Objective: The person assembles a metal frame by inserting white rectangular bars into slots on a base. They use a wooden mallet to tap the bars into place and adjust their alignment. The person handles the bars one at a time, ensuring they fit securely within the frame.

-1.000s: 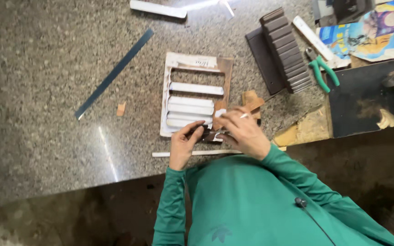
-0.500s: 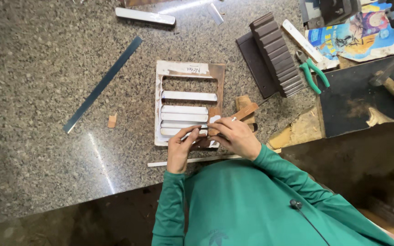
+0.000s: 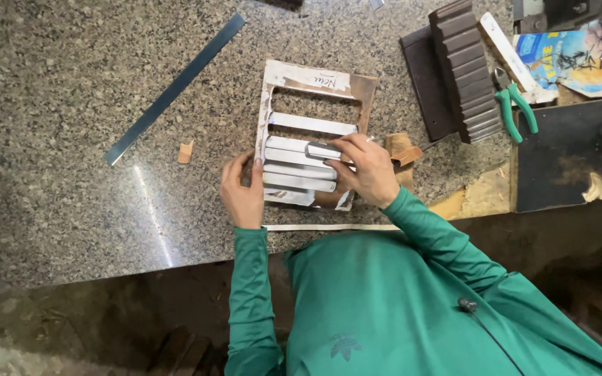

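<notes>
— So, where are you in it?

— Setting slats into the frame [image 3: 313,82], by my reckoning. It lies flat near the front edge of the bench [image 3: 57,90], about midway along. My right hand [image 3: 368,169] has its fingers pinched on a short pale slat [image 3: 323,150], laid across the stack; my left hand [image 3: 242,193] rests against the frame's left side, fingers curled on its edge, steadying rather than gripping.

— And the next move?

— I judge it wants the slat squared to the others and pressed home without nudging them.

— Count it for me.

— One frame. About five pale slats in it, the held one apart. One long metal strip [image 3: 175,88] toward the far left, one thin white strip [image 3: 329,227] along the front edge. One small wood chip [image 3: 186,152], one pair of green-handled pliers [image 3: 515,104] toward the right end, one ridged dark block [image 3: 466,69] beside them.
</notes>
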